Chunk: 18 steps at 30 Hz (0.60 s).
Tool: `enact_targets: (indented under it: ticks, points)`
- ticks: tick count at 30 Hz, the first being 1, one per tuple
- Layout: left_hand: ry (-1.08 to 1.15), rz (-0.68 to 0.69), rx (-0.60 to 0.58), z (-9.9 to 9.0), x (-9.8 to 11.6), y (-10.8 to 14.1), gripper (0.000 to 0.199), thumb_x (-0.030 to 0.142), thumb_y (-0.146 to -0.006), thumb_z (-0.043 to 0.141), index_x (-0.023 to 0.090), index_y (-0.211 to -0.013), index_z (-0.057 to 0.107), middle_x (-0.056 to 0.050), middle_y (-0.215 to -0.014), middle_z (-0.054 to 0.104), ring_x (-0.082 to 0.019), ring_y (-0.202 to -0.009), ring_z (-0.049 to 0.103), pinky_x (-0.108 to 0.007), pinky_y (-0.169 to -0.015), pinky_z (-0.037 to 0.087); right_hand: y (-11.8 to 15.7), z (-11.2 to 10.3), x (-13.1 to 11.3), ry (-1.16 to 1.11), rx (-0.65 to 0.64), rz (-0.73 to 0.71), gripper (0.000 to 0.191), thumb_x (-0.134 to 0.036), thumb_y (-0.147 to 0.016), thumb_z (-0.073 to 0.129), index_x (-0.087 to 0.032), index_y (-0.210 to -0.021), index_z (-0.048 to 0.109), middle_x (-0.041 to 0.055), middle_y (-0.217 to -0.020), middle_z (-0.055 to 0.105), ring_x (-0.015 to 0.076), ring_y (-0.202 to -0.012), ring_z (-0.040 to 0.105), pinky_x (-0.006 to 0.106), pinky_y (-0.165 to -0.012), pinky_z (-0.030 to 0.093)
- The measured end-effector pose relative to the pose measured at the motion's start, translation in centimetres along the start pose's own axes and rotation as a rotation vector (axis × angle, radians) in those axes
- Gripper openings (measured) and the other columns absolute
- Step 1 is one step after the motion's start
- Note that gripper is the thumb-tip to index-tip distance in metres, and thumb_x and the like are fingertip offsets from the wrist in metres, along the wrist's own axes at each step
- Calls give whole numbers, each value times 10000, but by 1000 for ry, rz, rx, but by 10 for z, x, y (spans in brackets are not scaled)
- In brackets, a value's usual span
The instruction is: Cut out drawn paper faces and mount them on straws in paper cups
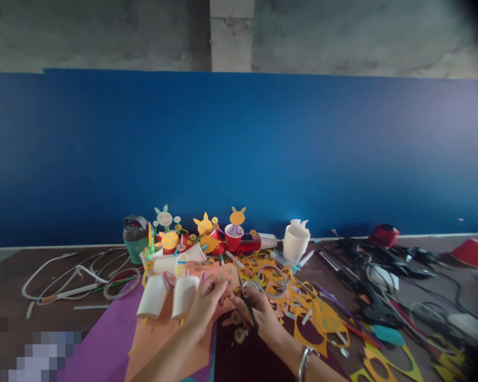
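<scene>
Between the fingers of my left hand is an orange paper cutout with a face drawn on it. My right hand grips a pair of black-handled scissors, whose blades point up beside the cutout's right edge. Below the hands, small paper pieces with drawn circles lie on the dark surface. Two white paper cups rest left of my left hand, on orange paper over purple paper.
Yellow paper scraps spread to the right, with a tape roll among them. Behind stand decorated cups, a white cup and a green container. Cables and a black glue gun lie at the right.
</scene>
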<state>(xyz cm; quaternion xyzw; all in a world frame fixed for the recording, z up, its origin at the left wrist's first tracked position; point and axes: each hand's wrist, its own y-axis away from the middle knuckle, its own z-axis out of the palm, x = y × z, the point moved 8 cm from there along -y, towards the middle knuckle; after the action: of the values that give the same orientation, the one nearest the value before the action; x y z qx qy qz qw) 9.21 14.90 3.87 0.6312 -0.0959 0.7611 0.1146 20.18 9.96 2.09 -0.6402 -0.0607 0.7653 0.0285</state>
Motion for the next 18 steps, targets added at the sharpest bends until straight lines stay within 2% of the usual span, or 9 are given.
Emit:
enact_targets:
  ticks: [5,14,16,18]
  points:
    - [-22,5,4,0,7,2,301,395,-681,708,162,-579,545,49,-500,504,-87,-486,452,-190,-468,339,1,4,-5,-29,-5,12,451,-579,-651,705,-160,-691,543,-74,-502,431,44,-405,363,165,-387,359]
    - [-16,26,9,-6,5,-3,310,395,-687,719,158,-584,548,65,-482,460,-74,-456,421,-194,-456,308,-1,2,-1,-29,13,31,437,-538,-652,727,-167,-643,498,-85,-439,412,33,-367,318,151,-335,244]
    - [55,-6,12,-6,5,-2,270,367,-665,746,152,-620,590,49,-502,511,-89,-480,478,-202,-477,344,-1,1,1,-23,13,33,433,-533,-656,727,-170,-645,492,-88,-432,408,33,-364,318,151,-338,253]
    - [224,-57,-13,0,4,1,245,343,-658,759,146,-743,640,-2,-632,624,-140,-600,588,-232,-563,426,0,1,3,-13,13,31,425,-526,-668,722,-172,-649,488,-95,-425,391,34,-362,314,154,-352,283]
